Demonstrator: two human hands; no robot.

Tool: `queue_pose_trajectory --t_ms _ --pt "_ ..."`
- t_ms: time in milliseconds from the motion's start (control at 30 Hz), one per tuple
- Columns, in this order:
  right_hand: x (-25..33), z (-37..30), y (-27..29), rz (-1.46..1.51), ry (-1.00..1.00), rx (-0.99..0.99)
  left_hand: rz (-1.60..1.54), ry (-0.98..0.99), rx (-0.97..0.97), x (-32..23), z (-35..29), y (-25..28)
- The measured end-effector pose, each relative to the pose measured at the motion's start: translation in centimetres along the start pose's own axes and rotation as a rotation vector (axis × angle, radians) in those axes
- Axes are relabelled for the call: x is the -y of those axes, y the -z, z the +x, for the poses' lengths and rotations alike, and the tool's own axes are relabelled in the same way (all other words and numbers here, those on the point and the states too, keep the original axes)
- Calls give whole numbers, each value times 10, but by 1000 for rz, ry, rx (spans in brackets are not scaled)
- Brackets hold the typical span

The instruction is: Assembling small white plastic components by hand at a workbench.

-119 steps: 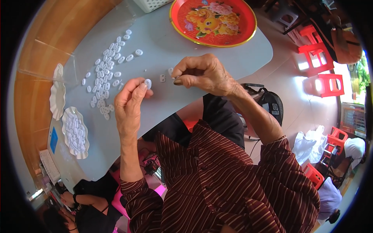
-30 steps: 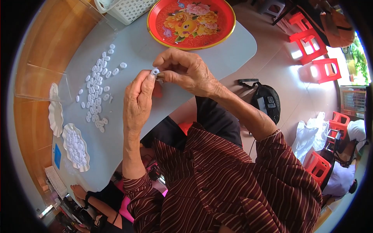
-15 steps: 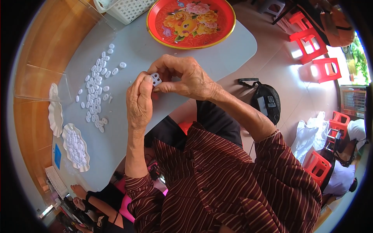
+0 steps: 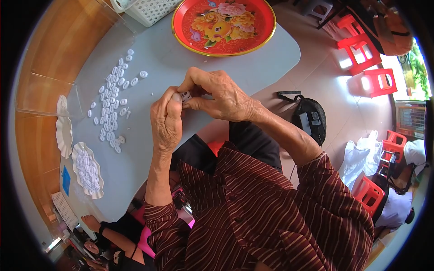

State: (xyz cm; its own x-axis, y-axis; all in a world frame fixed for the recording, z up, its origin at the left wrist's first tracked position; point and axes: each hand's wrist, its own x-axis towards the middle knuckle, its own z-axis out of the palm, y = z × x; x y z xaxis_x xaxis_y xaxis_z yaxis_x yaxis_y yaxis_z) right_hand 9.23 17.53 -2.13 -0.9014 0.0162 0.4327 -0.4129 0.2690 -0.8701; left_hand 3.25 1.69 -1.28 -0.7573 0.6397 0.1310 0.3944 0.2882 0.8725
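Observation:
Above the near edge of the table, my two hands meet around a small white piece with dark holes. The thumb and fingers of my left hand press on one side of it. On the other side, my right hand pinches it between thumb and bent index finger. Fingers cover most of the piece. To the left of my hands, several small white oval pieces lie loose on the grey table. More white pieces fill a wavy-edged white dish nearer to me.
A red flowered tray and a white perforated basket stand at the table's far side. Another wavy white dish lies by the wooden panel. A person's arm reaches in at lower left. A black backpack rests on the floor.
Both hands have shifted slightly right and down. The left thumb and fingers have closed further over the white piece, so less of it shows.

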Motion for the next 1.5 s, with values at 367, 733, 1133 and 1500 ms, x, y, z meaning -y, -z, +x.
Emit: queue_pose_trajectory --t_ms 367,733,1133,1500 --pt "-1 1 6 26 71 3 -41 30 9 -7 -1 -1" --pt "1 4 7 337 -200 -27 -119 -16 -67 -14 -5 0" --pt "-6 203 75 -415 191 -374 -614 11 -446 16 -31 13" --pt "1 52 3 -736 -69 307 -587 128 -408 16 -34 17"
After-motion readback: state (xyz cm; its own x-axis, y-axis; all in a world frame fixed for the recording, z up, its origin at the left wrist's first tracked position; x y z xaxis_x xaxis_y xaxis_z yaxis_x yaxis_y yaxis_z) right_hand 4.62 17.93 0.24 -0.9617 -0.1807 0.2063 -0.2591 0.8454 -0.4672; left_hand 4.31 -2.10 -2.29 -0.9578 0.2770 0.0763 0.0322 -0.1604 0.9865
